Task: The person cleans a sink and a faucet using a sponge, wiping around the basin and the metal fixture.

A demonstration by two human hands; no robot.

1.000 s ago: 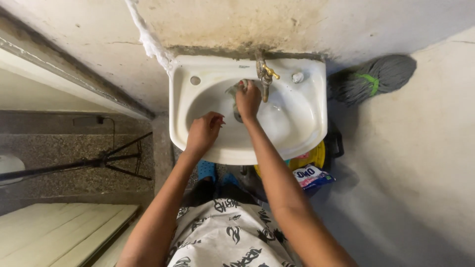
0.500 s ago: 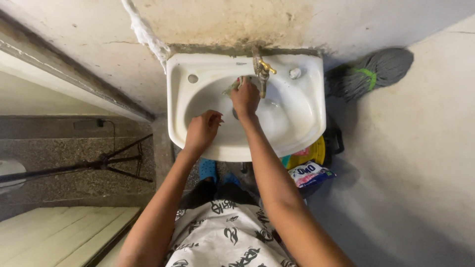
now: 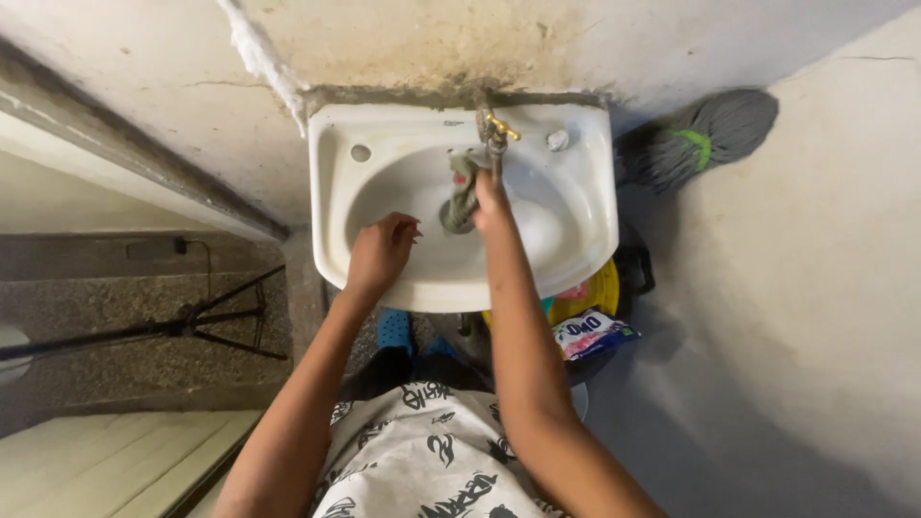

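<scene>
- The right hand has drawn back from the basin's 12 o'clock wall toward the middle, and the grey cloth it grips now hangs long below the tap instead of lying bunched.
- The left hand has kept its place at the sink's 8 o'clock rim, fingers curled inward; I cannot tell whether it holds anything.
- The sink is white, fixed to a stained plaster wall.
- At 3 o'clock a grey mop lies on the floor.
- At 5 o'clock, a yellow basin and a soap packet.
- At 9 o'clock, a black tripod.
</scene>
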